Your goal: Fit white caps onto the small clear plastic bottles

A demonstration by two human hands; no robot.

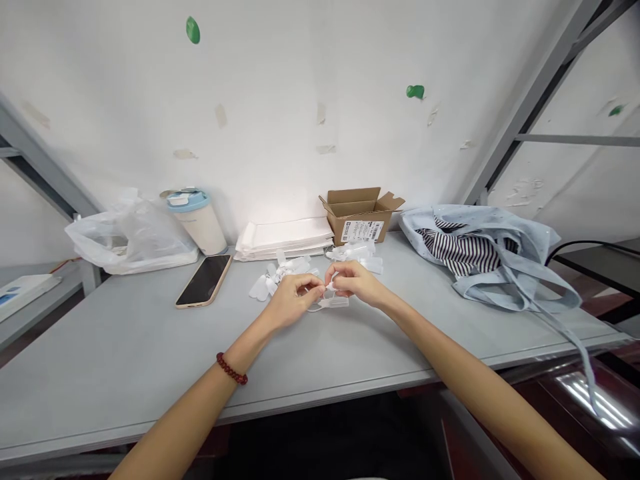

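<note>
My left hand and my right hand meet above the middle of the table, fingers pinched. Between the fingertips is a small white plastic piece, mostly covered by them. Just below it is a translucent white strip, with a thin white cord curving beside it; I cannot tell whether they are joined to the held piece. Beyond my left hand lies a loose heap of white, translucent plastic pieces, some flat with rounded ends. More clear-white pieces lie behind my right hand, in front of the cardboard box.
An open cardboard box stands against the wall, beside stacked white envelopes or sheets. Leftward are a phone, a cup with a blue lid and a white plastic bag. A light-blue cloth bag lies right, its strap hanging over the edge.
</note>
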